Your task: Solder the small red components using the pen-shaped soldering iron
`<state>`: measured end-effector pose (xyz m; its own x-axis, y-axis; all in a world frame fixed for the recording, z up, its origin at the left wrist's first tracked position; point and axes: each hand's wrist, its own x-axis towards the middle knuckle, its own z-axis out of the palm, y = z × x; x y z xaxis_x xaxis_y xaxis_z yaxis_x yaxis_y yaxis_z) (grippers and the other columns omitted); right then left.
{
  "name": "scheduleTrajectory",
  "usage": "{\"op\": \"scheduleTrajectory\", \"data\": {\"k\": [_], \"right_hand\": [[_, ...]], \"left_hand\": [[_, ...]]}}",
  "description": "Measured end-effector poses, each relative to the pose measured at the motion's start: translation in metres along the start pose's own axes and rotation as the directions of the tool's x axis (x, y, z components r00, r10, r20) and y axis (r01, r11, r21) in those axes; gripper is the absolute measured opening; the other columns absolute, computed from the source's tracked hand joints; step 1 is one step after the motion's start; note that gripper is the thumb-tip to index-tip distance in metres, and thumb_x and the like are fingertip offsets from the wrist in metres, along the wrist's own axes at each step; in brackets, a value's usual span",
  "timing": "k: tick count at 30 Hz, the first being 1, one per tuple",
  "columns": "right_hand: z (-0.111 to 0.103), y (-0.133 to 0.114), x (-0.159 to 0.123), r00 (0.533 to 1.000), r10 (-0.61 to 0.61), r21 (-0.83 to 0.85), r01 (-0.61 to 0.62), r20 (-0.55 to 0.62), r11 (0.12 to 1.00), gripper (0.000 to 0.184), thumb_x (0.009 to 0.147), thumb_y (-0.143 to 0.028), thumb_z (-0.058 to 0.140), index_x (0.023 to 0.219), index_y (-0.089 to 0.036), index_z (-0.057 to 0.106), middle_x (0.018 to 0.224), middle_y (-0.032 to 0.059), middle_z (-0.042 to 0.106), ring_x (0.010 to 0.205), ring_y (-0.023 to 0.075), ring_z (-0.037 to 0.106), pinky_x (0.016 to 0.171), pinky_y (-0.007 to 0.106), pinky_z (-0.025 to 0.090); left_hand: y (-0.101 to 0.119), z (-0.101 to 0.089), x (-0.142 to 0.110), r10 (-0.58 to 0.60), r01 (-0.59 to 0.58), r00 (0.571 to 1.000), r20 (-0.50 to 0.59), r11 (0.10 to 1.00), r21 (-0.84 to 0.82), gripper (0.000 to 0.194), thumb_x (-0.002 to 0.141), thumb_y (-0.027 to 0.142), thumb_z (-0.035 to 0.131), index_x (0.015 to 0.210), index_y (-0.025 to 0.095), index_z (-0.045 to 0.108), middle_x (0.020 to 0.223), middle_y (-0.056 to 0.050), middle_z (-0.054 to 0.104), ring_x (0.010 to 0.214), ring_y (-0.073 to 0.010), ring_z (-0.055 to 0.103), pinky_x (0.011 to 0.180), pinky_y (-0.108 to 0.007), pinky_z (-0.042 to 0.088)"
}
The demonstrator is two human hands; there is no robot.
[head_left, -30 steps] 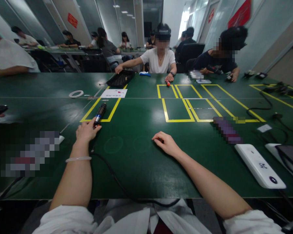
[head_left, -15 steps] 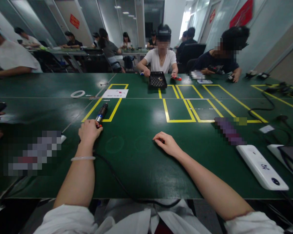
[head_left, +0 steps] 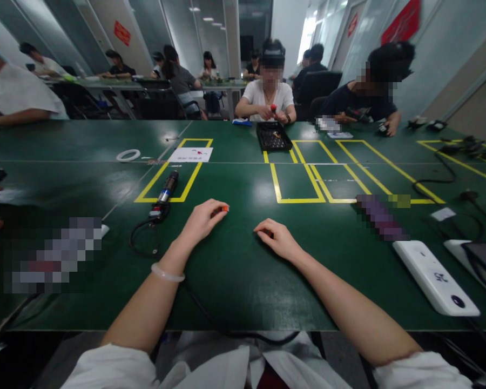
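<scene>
My left hand (head_left: 202,219) rests near the middle of the green table (head_left: 235,270) with its fingers pinched on a small orange piece (head_left: 225,208). A corded electric screwdriver (head_left: 167,190) lies to its left, partly inside a yellow taped box, and nothing touches it. Its black cable (head_left: 143,240) loops toward me. My right hand (head_left: 278,237) lies on the table a little to the right, fingers curled under. What they hold, if anything, is hidden.
A white power strip (head_left: 435,276) and cables lie at the right. Yellow taped boxes (head_left: 295,181) mark the table's middle. A person across the table works beside a black tray (head_left: 273,138). A white tape ring (head_left: 127,155) and a paper card (head_left: 190,155) lie at far left.
My left hand let go of the screwdriver and moved right to the table's middle, now pinching a small orange piece. The person opposite slid the black tray rightward. My right hand stayed put.
</scene>
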<state>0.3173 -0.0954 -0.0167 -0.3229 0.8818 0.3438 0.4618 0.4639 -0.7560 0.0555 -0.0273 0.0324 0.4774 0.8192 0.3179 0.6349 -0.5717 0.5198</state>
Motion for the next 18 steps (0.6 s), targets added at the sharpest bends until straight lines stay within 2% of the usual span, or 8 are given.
{"op": "scheduleTrajectory", "data": {"k": [3,6,10,14,18], "right_hand": [[0.002,0.001,0.000,1.000,0.023,0.037,-0.023,-0.012,0.999,0.020,0.087,-0.015,0.055,0.105,-0.019,0.063,0.092,0.0037,0.065,0.075,0.0132,0.058,0.067,0.025,0.046],[0.003,0.000,0.000,1.000,0.029,0.090,-0.030,0.010,0.995,0.028,0.085,-0.015,0.058,0.112,-0.020,0.058,0.095,0.0030,0.065,0.075,0.0125,0.059,0.067,0.024,0.046],[0.002,-0.003,0.000,0.998,0.028,0.136,-0.035,0.056,0.990,0.024,0.084,-0.018,0.061,0.107,-0.019,0.057,0.091,0.0019,0.064,0.072,0.0121,0.059,0.065,0.024,0.046],[0.001,-0.006,0.000,0.997,0.051,0.170,-0.060,0.055,0.984,0.022,0.083,-0.020,0.063,0.104,-0.019,0.056,0.090,0.0015,0.066,0.071,0.0119,0.058,0.063,0.024,0.045],[0.001,-0.007,0.000,0.998,0.051,0.164,-0.057,0.041,0.985,0.016,0.085,-0.022,0.061,0.100,-0.019,0.057,0.086,0.0008,0.065,0.069,0.0116,0.057,0.063,0.023,0.045]], "left_hand": [[0.029,0.021,0.000,0.071,-0.053,0.988,0.136,0.990,-0.133,0.028,0.091,0.034,0.052,0.113,0.021,0.064,0.103,-0.006,0.064,0.091,-0.0166,0.060,0.079,-0.028,0.047],[0.042,0.037,-0.004,0.041,0.039,0.967,0.250,0.950,-0.311,0.027,0.088,0.031,0.057,0.112,0.019,0.059,0.098,-0.005,0.065,0.085,-0.0148,0.061,0.075,-0.026,0.049],[0.043,0.048,-0.007,0.032,0.135,0.941,0.337,0.878,-0.460,0.026,0.086,0.035,0.061,0.104,0.017,0.059,0.093,-0.004,0.065,0.086,-0.0153,0.063,0.075,-0.026,0.049],[0.040,0.051,-0.008,0.001,0.204,0.930,0.368,0.832,-0.516,0.031,0.086,0.041,0.060,0.103,0.015,0.063,0.094,-0.006,0.067,0.088,-0.0167,0.063,0.078,-0.028,0.049],[0.039,0.054,-0.007,-0.027,0.254,0.924,0.381,0.788,-0.561,0.031,0.086,0.039,0.061,0.104,0.014,0.061,0.095,-0.007,0.067,0.085,-0.0160,0.063,0.076,-0.028,0.049]]}}
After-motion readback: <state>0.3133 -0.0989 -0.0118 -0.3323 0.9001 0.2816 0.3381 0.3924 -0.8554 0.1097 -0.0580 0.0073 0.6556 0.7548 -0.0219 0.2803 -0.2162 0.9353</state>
